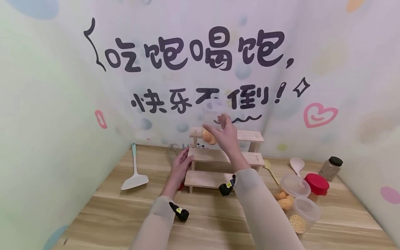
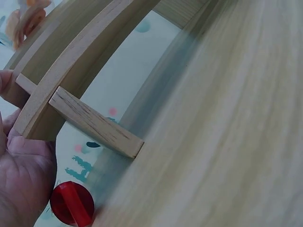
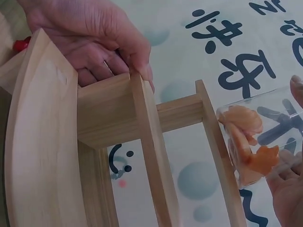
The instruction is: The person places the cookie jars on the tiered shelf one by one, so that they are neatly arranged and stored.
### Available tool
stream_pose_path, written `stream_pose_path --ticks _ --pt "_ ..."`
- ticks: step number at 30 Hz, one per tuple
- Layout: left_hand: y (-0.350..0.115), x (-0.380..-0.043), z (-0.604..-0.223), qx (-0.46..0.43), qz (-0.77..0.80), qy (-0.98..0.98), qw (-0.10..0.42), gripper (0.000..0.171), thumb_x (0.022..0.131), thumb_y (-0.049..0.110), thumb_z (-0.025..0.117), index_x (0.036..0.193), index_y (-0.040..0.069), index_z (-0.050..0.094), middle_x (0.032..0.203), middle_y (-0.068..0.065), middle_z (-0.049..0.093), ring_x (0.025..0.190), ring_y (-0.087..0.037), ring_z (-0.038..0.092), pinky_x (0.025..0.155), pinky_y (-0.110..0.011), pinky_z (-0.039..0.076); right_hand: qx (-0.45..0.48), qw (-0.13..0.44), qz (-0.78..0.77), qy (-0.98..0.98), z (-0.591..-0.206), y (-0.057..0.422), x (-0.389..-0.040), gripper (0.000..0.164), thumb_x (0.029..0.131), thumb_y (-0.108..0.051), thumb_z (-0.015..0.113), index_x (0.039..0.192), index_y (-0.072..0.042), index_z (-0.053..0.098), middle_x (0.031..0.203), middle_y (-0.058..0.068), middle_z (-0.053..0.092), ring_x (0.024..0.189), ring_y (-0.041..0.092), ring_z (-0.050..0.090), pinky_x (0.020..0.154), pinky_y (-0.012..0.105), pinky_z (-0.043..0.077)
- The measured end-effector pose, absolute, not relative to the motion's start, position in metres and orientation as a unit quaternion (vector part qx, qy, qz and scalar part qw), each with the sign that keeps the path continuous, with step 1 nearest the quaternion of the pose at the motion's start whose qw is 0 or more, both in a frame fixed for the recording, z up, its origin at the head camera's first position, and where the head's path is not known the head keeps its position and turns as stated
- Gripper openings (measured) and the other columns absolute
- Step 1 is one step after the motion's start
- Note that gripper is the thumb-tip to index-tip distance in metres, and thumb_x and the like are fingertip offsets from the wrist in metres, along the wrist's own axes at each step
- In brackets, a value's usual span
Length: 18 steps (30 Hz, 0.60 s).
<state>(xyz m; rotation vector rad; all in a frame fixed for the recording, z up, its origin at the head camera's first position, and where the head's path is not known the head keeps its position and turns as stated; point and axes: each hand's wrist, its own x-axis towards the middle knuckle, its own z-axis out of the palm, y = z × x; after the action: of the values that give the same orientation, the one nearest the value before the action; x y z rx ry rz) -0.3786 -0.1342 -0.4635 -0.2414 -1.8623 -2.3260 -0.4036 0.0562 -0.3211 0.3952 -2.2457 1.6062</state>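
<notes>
A three-tier wooden step shelf (image 1: 225,156) stands on the table near the back wall. My left hand (image 1: 180,166) grips the left end of its middle step, thumb over the board's edge in the right wrist view. With my right hand (image 1: 228,137) I hold a clear plastic jar (image 1: 213,110) at the left part of the top step. Orange-brown pastry-like pieces (image 3: 251,158) lie in the jar's bottom. In the right wrist view the jar's base is right at the top board, and the right hand (image 3: 289,194) shows only partly at the frame's edge.
Right of the shelf stand two clear jars (image 1: 304,213) with snacks, a red-lidded jar (image 1: 317,184) and a black-capped jar (image 1: 331,168). A white spoon (image 1: 297,165) lies behind them. A spatula (image 1: 135,178) and a whisk (image 1: 172,152) are left; a red object (image 2: 71,203) is near the left hand.
</notes>
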Motion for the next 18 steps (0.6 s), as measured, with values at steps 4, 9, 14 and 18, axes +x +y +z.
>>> stream_pose_path --ticks 4,9,14,18 --pt "-0.135 -0.376 -0.465 -0.077 -0.777 -0.62 0.075 0.064 0.096 0.028 0.07 0.153 0.013 0.043 0.157 -0.009 0.04 0.142 -0.023 0.041 0.114 -0.039 0.038 0.137 0.176 0.575 -0.787 -0.326 0.053 -0.405 0.104 0.077 -0.064 0.078 0.155 -0.014 0.032 0.152 0.004 0.046 0.141 0.017 0.043 0.11 0.038 0.045" --pt "-0.135 -0.376 -0.466 -0.077 -0.779 -0.617 0.078 0.064 0.097 0.026 0.069 0.153 0.012 0.043 0.157 -0.01 0.04 0.142 -0.024 0.041 0.113 -0.038 0.039 0.139 0.184 0.574 -0.786 -0.331 0.051 -0.41 0.106 0.079 -0.063 0.078 0.158 -0.013 0.028 0.155 0.006 0.043 0.142 0.018 0.042 0.114 0.038 0.039" --pt "-0.134 -0.376 -0.465 -0.074 -0.778 -0.62 0.073 0.061 0.098 0.025 0.067 0.153 0.012 0.043 0.157 -0.01 0.04 0.141 -0.023 0.042 0.112 -0.035 0.04 0.131 0.197 0.562 -0.792 -0.337 0.052 -0.414 0.105 0.079 -0.065 0.075 0.158 -0.015 0.029 0.156 0.006 0.043 0.144 0.022 0.04 0.114 0.038 0.039" --pt "-0.133 -0.377 -0.464 -0.077 -0.774 -0.625 0.071 0.064 0.098 0.028 0.067 0.154 0.01 0.041 0.158 -0.011 0.039 0.142 -0.025 0.041 0.113 -0.037 0.039 0.122 0.204 0.558 -0.795 -0.343 0.055 -0.415 0.095 0.083 -0.061 0.074 0.157 -0.015 0.034 0.156 0.008 0.043 0.144 0.025 0.039 0.114 0.04 0.04"
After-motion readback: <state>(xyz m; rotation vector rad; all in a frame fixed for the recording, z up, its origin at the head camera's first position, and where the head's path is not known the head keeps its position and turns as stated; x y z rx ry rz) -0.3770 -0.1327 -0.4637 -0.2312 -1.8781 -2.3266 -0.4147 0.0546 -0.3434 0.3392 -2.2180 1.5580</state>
